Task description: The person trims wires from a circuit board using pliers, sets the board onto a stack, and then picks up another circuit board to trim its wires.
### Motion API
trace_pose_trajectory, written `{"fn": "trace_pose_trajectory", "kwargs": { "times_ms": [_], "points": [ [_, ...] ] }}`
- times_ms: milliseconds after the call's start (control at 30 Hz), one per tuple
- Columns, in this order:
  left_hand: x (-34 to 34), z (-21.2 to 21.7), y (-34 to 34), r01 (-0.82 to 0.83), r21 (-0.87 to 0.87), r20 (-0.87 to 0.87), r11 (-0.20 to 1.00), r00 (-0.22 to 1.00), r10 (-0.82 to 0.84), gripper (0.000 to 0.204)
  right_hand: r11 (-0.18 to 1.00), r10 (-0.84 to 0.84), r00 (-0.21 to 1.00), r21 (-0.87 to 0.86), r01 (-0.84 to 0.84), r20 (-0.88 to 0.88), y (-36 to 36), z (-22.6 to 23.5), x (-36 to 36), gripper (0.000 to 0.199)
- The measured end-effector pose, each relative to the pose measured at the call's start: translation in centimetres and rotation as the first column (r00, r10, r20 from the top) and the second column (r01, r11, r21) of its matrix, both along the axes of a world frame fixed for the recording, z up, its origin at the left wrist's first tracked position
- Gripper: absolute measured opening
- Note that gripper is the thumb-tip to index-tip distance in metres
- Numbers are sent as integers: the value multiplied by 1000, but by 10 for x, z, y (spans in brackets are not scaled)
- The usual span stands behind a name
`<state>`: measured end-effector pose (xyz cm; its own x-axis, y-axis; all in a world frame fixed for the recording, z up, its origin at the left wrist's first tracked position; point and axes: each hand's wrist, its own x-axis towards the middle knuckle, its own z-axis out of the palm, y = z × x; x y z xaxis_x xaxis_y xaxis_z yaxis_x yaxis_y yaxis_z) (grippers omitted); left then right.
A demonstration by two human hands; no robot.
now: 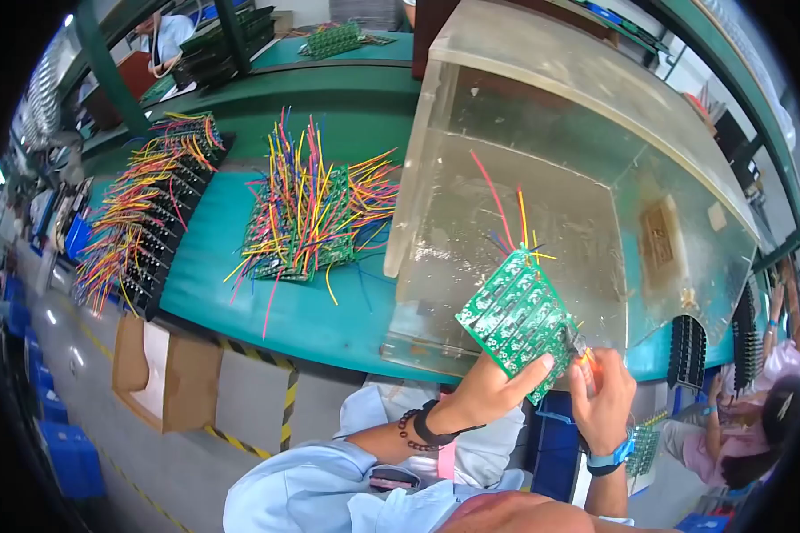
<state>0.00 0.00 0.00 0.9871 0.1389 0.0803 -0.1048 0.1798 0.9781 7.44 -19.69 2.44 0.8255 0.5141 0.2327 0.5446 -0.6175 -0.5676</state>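
Note:
My left hand (486,393) grips a green circuit board (514,309) by its near edge, thumb on the top face. The board is tilted, solder side up. Red, yellow and dark wires (523,218) stick out past its far corner. In my right hand (606,397) is a pair of small cutters (586,357) with orange-red handles. Their metal jaws touch the board's right edge; whether a lead lies between them I cannot tell. Both hands are at the front opening of a clear plastic box (449,191) with a dirty floor.
A stack of boards with colourful wires (307,213) lies on the green mat (200,289) left of the box. Further left, a black rack (182,200) holds several wired boards. A cardboard box (182,386) stands below the bench edge. At right are black racks (686,351) and a co-worker (778,426).

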Motion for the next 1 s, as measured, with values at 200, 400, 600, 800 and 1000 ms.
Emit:
{"fn": "trace_pose_trajectory", "kwargs": {
  "times_ms": [200, 400, 600, 800, 1000],
  "points": [
    [35, 7, -52, -146, -151, 154, 978, 973, 170, 26, 998, 67, 998, -5, -67, -18, -46, 54, 25, 32],
    [41, 12, -52, -108, -335, 86, 936, 986, 145, 26, 988, 123, 967, -118, -98, 224, -43, 63, 43, 39],
    [42, 15, -57, -128, -242, 157, 962, 973, 169, 27, 974, 150, 923, -211, -77, 354, -52, 54, 41, 45],
    [38, 14, -60, -161, -185, 207, 969, 958, 199, 28, 975, 126, 896, -222, -32, 426, -46, 50, 40, 51],
    [38, 13, -57, -167, -108, 219, 980, 958, 187, 29, 969, 138, 891, -244, -31, 433, -42, 52, 39, 53]
  ]
}}
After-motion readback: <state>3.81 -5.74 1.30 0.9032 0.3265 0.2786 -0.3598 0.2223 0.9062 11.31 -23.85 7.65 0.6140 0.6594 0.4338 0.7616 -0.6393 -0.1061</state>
